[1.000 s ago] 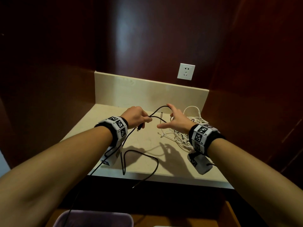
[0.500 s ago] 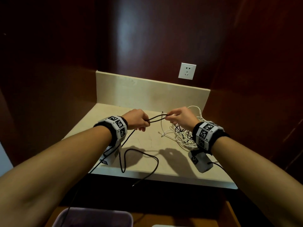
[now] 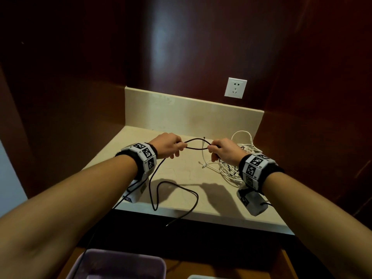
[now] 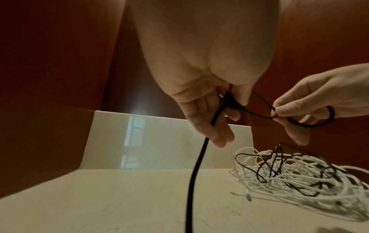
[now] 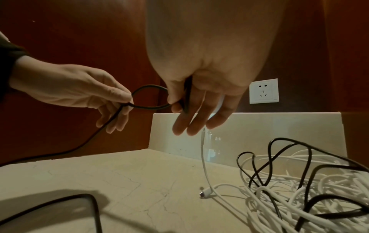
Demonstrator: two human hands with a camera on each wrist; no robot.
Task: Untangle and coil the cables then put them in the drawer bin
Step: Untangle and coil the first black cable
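Observation:
A black cable forms a small loop held above the beige counter. My left hand pinches the loop's left end, where the cable's plug end sits in my fingers. My right hand pinches the loop's right end. The rest of the black cable drops to the counter, curls there and hangs over the front edge. A tangle of white cables with thin black ones through it lies under my right hand.
A purple-grey bin stands in the open drawer below the counter's front edge. A white wall socket sits above the backsplash. Dark wooden walls close in the counter on both sides. A white plug end lies loose on the counter.
My right hand went from open beside the cable to pinching it. Both hands have risen a little, and the black loop between them has drawn out flatter.

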